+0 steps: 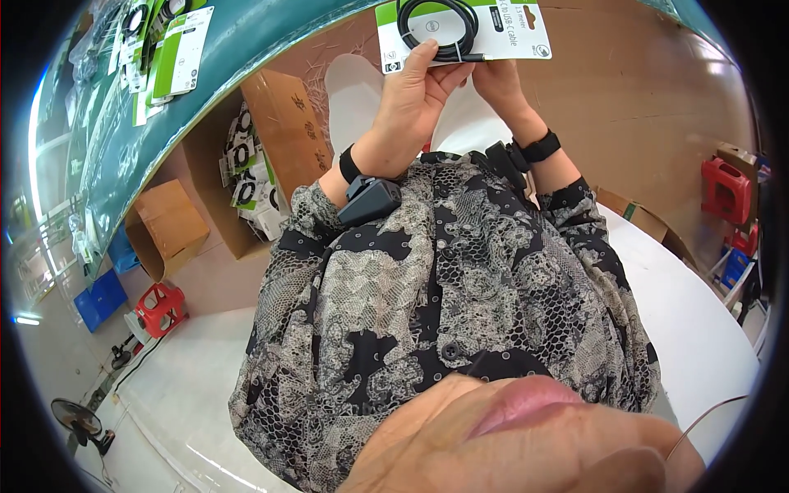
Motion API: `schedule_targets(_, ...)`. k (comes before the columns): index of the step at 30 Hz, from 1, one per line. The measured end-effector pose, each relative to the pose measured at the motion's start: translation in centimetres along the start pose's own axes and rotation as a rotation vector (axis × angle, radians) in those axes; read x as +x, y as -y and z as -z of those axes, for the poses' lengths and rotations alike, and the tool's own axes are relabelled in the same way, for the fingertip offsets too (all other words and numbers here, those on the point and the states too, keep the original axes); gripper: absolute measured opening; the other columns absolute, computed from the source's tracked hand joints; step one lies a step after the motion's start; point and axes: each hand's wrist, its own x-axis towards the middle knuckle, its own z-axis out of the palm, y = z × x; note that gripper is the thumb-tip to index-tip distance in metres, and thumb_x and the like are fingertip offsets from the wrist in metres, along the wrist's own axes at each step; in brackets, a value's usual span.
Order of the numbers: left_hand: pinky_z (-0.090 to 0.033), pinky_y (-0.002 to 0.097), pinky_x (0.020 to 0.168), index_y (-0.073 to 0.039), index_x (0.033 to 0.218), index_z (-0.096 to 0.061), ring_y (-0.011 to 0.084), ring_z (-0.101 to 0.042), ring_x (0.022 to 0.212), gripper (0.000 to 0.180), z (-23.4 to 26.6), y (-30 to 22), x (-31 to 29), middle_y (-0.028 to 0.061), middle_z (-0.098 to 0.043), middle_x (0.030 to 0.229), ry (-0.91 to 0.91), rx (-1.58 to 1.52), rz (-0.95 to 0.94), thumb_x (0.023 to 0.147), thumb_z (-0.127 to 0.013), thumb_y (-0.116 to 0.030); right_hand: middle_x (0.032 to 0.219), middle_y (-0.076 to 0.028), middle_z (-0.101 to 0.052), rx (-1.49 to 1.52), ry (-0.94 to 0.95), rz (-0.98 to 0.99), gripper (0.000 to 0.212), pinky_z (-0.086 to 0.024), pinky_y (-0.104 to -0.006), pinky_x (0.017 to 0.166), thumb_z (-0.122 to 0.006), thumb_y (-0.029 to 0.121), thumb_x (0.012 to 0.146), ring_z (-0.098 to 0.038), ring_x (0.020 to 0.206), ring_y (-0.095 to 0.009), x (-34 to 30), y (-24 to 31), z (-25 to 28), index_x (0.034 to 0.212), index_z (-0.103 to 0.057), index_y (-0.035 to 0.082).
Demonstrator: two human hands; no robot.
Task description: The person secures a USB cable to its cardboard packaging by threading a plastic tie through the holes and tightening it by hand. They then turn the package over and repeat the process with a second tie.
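Note:
A coiled black cable (468,18) is fastened to a white and green retail card (516,37) at the top of the view. My left hand (411,103) grips the card at its lower edge, thumb on the front beside the coil and fingers behind. Just below the card's right half, my right hand (499,89) reaches up behind it and meets the lower edge. The right fingertips are hidden by the card, so their grip does not show. A plug end of the cable lies along the card's bottom edge.
Similar carded cables (177,53) are heaped on the green-covered table (238,41) at the far left. Below that, an open cardboard box (283,123) holds more of them. A smaller carton (168,222) and a red stool (160,308) stand to the left; another red stool (723,189) is at right.

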Motion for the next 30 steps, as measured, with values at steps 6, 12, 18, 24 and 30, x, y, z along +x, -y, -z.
schedule_targets(6,-0.054,0.0372,0.091,0.000,0.116,-0.053,0.0207,-0.064,0.098,0.024,0.8,-0.3,0.9,0.0099,-0.063,0.107,-0.041,0.101,-0.177,0.097,-0.052,-0.014,0.090,-0.008,-0.062,-0.050,0.021,-0.278,0.023,-0.048,-0.0345,0.076,-0.067,0.007,0.084,-0.059,0.087,-0.019,-1.4,5.2,2.7,0.105,-0.060,0.002)
schedule_targets(12,-0.054,0.0357,0.089,0.002,0.112,-0.056,0.0202,-0.064,0.097,0.023,0.9,0.5,0.4,0.0105,-0.064,0.107,0.004,0.112,-0.130,0.097,-0.053,-0.015,0.081,-0.006,-0.059,-0.678,-0.044,0.412,0.029,-0.048,-0.0347,0.071,-0.074,0.011,0.077,-0.057,0.082,-0.022,2.2,8.4,2.9,0.104,-0.064,0.008)
schedule_targets(18,-0.054,0.0364,0.089,0.001,0.113,-0.056,0.0208,-0.064,0.098,0.025,1.8,-0.1,0.5,0.0114,-0.064,0.106,0.097,0.104,-0.079,0.098,-0.052,-0.019,0.084,-0.004,-0.058,-0.491,0.178,0.385,0.026,-0.046,-0.0332,0.073,-0.073,0.008,0.074,-0.055,0.081,-0.023,2.4,7.4,3.1,0.099,-0.068,0.009)
schedule_targets(24,-0.055,0.0390,0.088,0.000,0.115,-0.055,0.0234,-0.065,0.098,0.030,1.1,-0.8,-0.2,0.0127,-0.065,0.106,0.026,0.151,-0.010,0.100,-0.043,-0.024,0.084,-0.005,-0.055,-0.373,0.317,0.307,0.025,-0.046,-0.0333,0.074,-0.070,0.001,0.075,-0.053,0.079,-0.023,2.0,7.5,4.0,0.099,-0.070,0.008)
schedule_targets(30,-0.055,0.0400,0.088,-0.001,0.118,-0.053,0.0243,-0.065,0.099,0.035,1.5,-1.0,0.0,0.0120,-0.065,0.107,0.062,0.098,0.021,0.102,-0.039,-0.029,0.083,-0.005,-0.053,-0.407,0.393,0.322,0.032,-0.046,-0.0329,0.073,-0.067,-0.003,0.074,-0.053,0.080,-0.023,1.9,7.8,5.5,0.103,-0.070,0.010)
